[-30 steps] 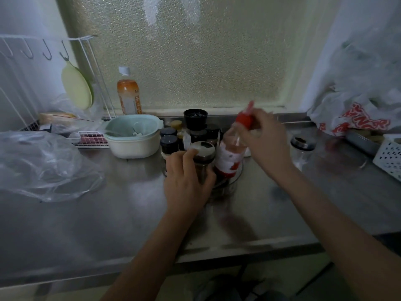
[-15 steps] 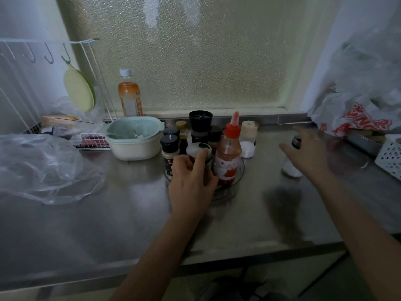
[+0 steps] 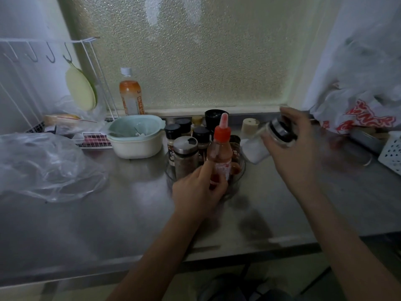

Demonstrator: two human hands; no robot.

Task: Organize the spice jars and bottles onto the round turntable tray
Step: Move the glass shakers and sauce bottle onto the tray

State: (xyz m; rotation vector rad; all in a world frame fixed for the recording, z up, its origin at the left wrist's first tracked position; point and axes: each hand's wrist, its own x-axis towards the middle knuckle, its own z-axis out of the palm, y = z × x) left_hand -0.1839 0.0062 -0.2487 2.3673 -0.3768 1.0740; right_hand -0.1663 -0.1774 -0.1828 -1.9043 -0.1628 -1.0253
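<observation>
A clear round turntable tray (image 3: pixel 242 168) sits mid-counter and carries several spice jars. Among them are a steel-lidded jar (image 3: pixel 185 157) of brown spice, black-capped jars (image 3: pixel 172 135) and a red-capped sauce bottle (image 3: pixel 220 157). My left hand (image 3: pixel 198 191) is at the tray's front, with fingers and thumb closed around the sauce bottle's lower part. My right hand (image 3: pixel 291 149) holds a clear salt jar (image 3: pixel 257 149) with a black and steel lid. The jar is tilted in the air just right of the tray. A beige-topped shaker (image 3: pixel 250 127) stands on the counter behind it.
A mint and white bowl (image 3: pixel 135 136) stands left of the tray, and an orange drink bottle (image 3: pixel 130 97) is by the window. A crumpled plastic bag (image 3: pixel 45 166) lies at the left. A white basket (image 3: pixel 391 152) and more plastic bags (image 3: pixel 358 118) are at the right.
My right hand let go of the sauce bottle, reached right, picked up the salt jar and brought it toward the tray. My left hand shifted from the steel-lidded jar to the sauce bottle.
</observation>
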